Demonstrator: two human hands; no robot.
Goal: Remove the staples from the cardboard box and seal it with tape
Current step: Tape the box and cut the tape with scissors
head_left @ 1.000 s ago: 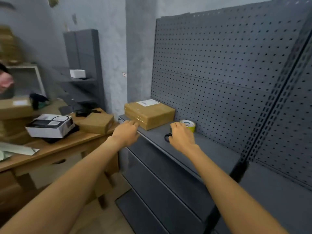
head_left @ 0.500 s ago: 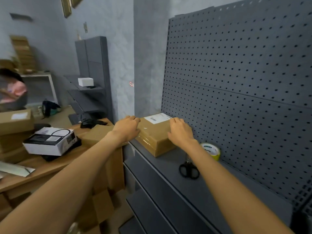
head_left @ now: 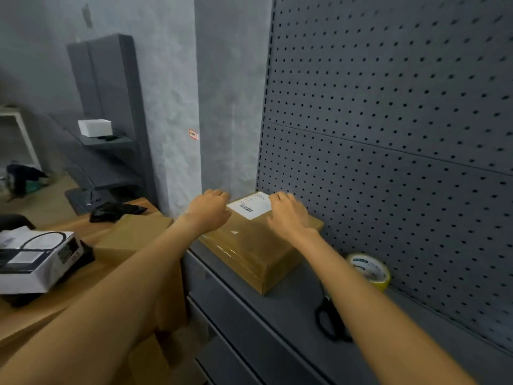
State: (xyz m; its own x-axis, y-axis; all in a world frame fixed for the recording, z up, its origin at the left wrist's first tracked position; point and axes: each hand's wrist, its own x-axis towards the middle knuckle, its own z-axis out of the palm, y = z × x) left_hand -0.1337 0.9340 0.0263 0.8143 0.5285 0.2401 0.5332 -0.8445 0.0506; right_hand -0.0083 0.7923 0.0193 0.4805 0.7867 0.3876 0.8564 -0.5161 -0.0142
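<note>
A: Where's the box?

B: On the grey shelf, its far edge close to the pegboard, with a white label on top. Everything else I'll place from the box.

A: And the hands?

B: The left hand is at the box's far-left corner, the right hand on its top just right of the label. Both sets of fingers curl down over the far side, so they look clamped on the box, though the tips are hidden behind it.

A: Why hold it that way?

B: My guess is a two-handed grip on the back edge to drag or lift it nearer, since it sits far back for working on the seams.

A: Tools?

B: The tape stands right of the box against the pegboard. The scissors lie nearer the person than the box, partly under the right forearm. Both seem parked within reach for later.

A: Staples?

B: I can't see any; the top looks glossy, perhaps already taped. Left of the box, a wooden worktop carries a smaller carton.
</note>
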